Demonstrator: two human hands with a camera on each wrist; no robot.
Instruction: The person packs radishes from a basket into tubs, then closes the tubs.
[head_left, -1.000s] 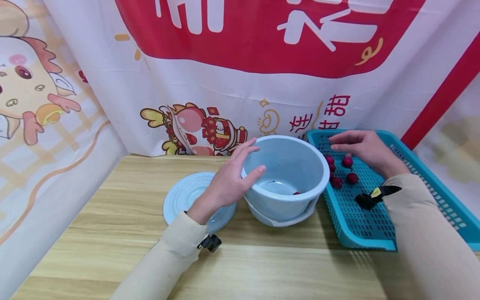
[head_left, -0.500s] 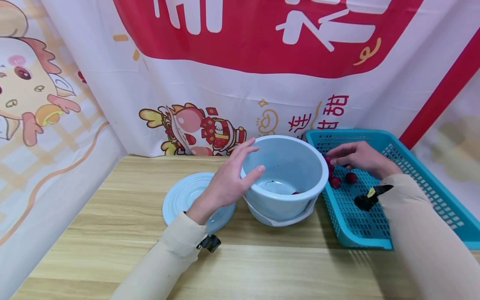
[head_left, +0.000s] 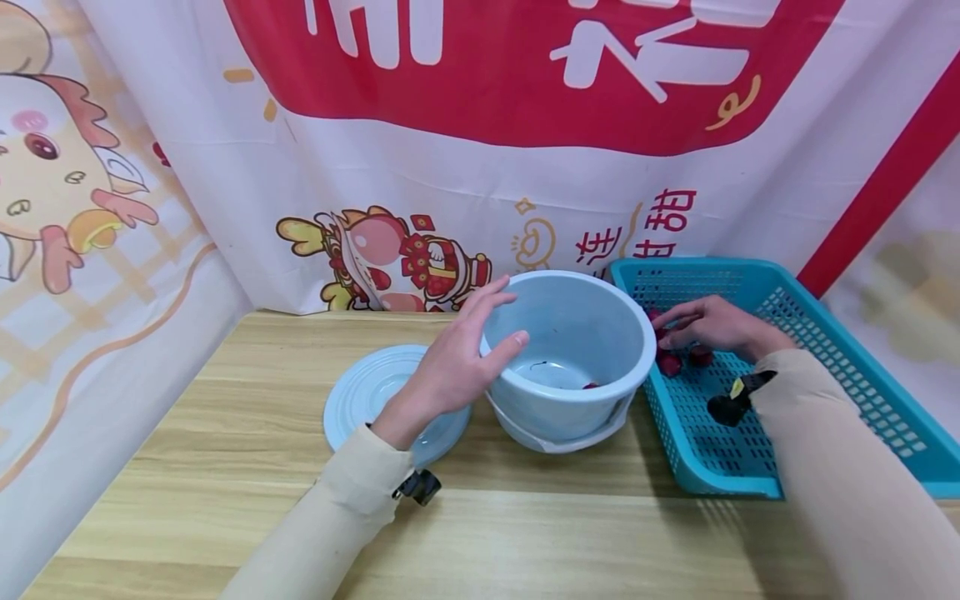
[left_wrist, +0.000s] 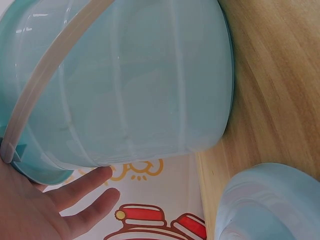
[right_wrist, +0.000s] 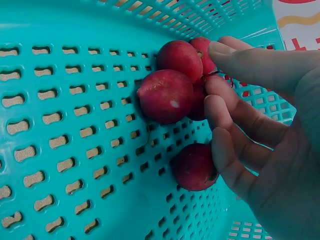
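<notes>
In the head view my left hand (head_left: 462,362) lies at the left rim of a light blue bucket (head_left: 558,417), its thumb over the opening and its fingers extended. The left wrist view shows the fingers (left_wrist: 85,190) loosely spread beside the bucket wall. Inside the bucket a small part of a red radish (head_left: 591,386) shows. My right hand (head_left: 712,323) is down in a teal plastic basket (head_left: 731,486). In the right wrist view its thumb and fingers pinch at a radish (right_wrist: 202,54) among several round red ones; the fingertips partly cover it. A lower radish (right_wrist: 195,167) touches a fingertip.
A round light blue lid (head_left: 360,400) lies on the wooden table (head_left: 247,500) left of the bucket. The basket stands close against the bucket's right side. A printed white and red cloth (head_left: 450,192) hangs behind them.
My right hand has come down and left from above the basket onto the radishes, its fingers closing in around one. My left hand stays at the bucket rim.
</notes>
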